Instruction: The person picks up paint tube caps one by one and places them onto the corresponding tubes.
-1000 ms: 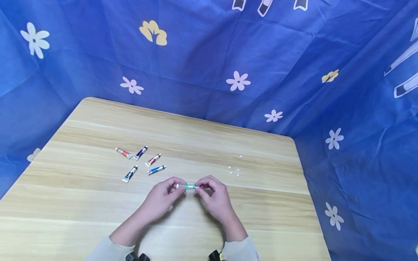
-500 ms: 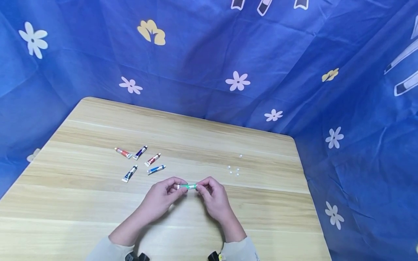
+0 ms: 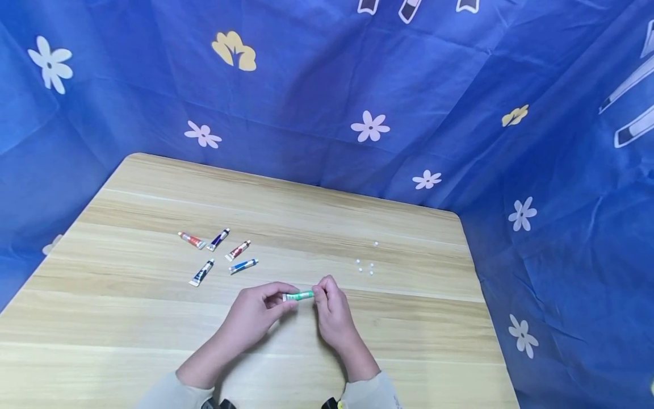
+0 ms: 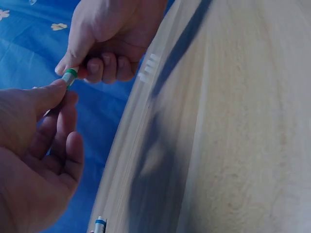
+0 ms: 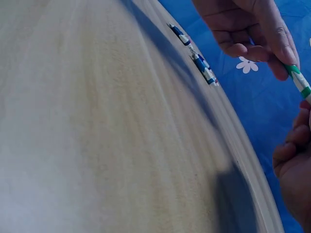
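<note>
A green-and-white paint tube [image 3: 301,296] is held level above the near middle of the table, between both hands. My left hand [image 3: 252,312] pinches its flat end between thumb and fingers. At the other end, my right hand [image 3: 334,318] pinches the tip with thumb and curled fingers, which hide it. In the left wrist view the tube's green-banded end [image 4: 71,73] shows between the two hands. The right wrist view shows the tube body [image 5: 299,83] slanting from one hand to the other.
Several paint tubes lie left of centre: orange-red [image 3: 192,240], purple [image 3: 218,239], dark red [image 3: 238,250], blue [image 3: 243,266] and dark blue [image 3: 202,272]. Several small white pieces [image 3: 371,264] lie to the right on the wooden table [image 3: 409,341]. A blue patterned cloth [image 3: 306,85] hangs behind.
The tube has shifted slightly right, showing more of its green body. My right hand has turned, its fingers now curled closer around the tip. The tubes on the table stay put.
</note>
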Demonstrator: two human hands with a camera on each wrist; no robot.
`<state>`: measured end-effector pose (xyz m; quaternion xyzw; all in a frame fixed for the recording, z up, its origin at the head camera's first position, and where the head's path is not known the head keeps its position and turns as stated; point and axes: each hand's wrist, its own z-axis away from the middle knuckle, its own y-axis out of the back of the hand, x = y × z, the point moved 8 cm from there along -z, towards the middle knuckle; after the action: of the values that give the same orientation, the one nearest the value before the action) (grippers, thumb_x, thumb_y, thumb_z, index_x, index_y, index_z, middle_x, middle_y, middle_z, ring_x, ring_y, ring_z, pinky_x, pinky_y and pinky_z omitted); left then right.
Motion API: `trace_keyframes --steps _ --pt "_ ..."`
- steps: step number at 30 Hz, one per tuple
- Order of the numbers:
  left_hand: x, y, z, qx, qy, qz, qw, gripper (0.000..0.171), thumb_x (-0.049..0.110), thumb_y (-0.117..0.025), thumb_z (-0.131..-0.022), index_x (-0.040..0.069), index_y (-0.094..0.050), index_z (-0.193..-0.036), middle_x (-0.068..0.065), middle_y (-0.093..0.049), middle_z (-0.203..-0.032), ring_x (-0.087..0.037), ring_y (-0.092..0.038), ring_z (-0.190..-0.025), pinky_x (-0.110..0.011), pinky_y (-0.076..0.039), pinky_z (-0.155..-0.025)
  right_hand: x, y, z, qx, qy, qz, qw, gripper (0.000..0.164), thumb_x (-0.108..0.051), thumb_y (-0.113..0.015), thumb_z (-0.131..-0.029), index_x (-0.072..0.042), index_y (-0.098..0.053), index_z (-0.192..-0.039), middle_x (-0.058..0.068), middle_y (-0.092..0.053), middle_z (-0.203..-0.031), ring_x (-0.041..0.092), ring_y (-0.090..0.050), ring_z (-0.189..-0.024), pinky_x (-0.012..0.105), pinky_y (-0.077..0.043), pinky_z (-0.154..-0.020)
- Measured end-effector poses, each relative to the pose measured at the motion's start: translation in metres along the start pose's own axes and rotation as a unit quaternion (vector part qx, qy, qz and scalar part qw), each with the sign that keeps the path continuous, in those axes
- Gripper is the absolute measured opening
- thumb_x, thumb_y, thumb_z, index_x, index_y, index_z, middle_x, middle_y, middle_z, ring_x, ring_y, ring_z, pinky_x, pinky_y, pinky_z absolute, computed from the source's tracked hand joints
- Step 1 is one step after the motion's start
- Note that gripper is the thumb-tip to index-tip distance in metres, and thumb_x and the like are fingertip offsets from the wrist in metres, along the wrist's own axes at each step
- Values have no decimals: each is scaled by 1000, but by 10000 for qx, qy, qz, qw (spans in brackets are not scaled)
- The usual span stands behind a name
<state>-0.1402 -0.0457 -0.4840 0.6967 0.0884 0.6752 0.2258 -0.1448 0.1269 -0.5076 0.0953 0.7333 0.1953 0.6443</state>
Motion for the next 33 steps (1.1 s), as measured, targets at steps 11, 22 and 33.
trace_keyframes --steps 11,22,33 --pt "11 -5 -3 195 -1068 -1772 9782 21 21 -89 -90 25 -81 -109 17 -61 -75 3 -47 -68 -22 -45 -65 8 -1 1 -29 -245 123 9996 27 -25 -50 -116 -9 -54 -94 -4 -48 -80 2 -43 -74 20 -42 -70" --pt "-1 -18 -11 -202 -878 -2507 9639 20 24 -85 -94 20 -78 -112 6 -71 -109 -4 -61 -83 -29 -56 -75 25 12 -6 -49 -346 566 9978 24 -31 -61 -112 -14 -69 -97 1 -67 -85 2 -53 -75 21 -50 -70" --pt "-17 -7 -47 -35 -789 -2722 9590 20 20 -83 -94 14 -77 -112 -1 -69 -102 -13 -62 -83 -36 -56 -74 76 107 -22 1877 -1337 485 9719 27 -12 -80 -97 -4 -67 -119 -1 -62 -88 9 -56 -77 17 -49 -67"
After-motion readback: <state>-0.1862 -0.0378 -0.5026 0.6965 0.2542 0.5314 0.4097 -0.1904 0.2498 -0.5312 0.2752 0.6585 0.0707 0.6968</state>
